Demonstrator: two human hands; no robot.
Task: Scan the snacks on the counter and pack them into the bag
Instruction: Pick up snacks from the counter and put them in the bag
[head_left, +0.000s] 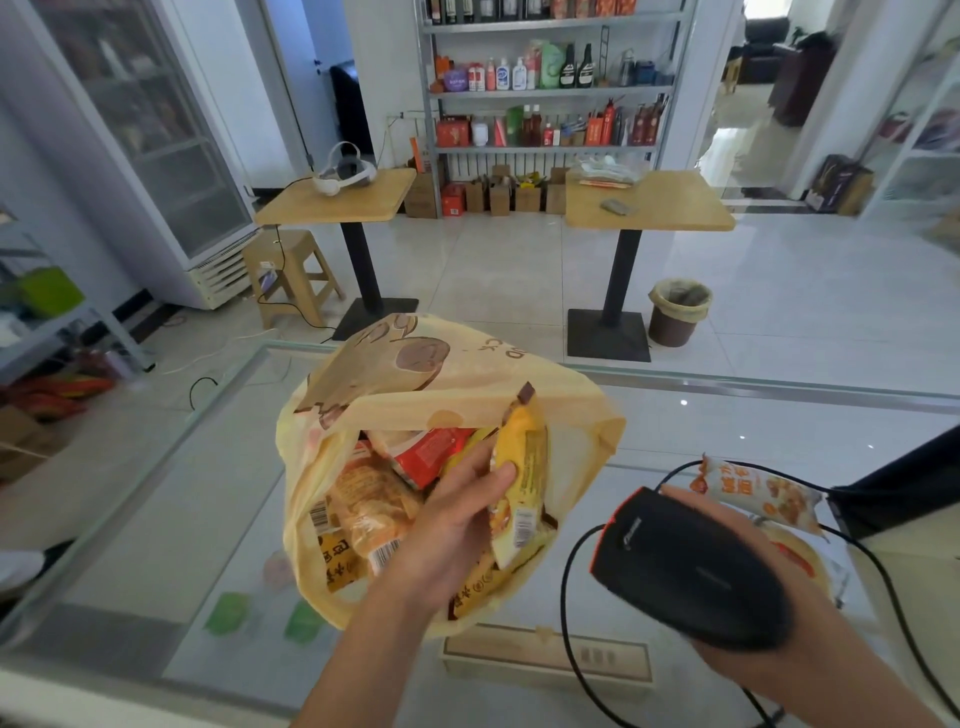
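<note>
Bulging yellow bag (457, 374), snacks inside

Two light wooden square tables on black pedestals stand on the pale tiled floor (493, 270); the left table (337, 200) carries a white headset (344, 169). Behind them rises a grey metal shelf (550, 93) of bottles, a brown waste bin (679, 312) near the right table (649, 200).
</note>
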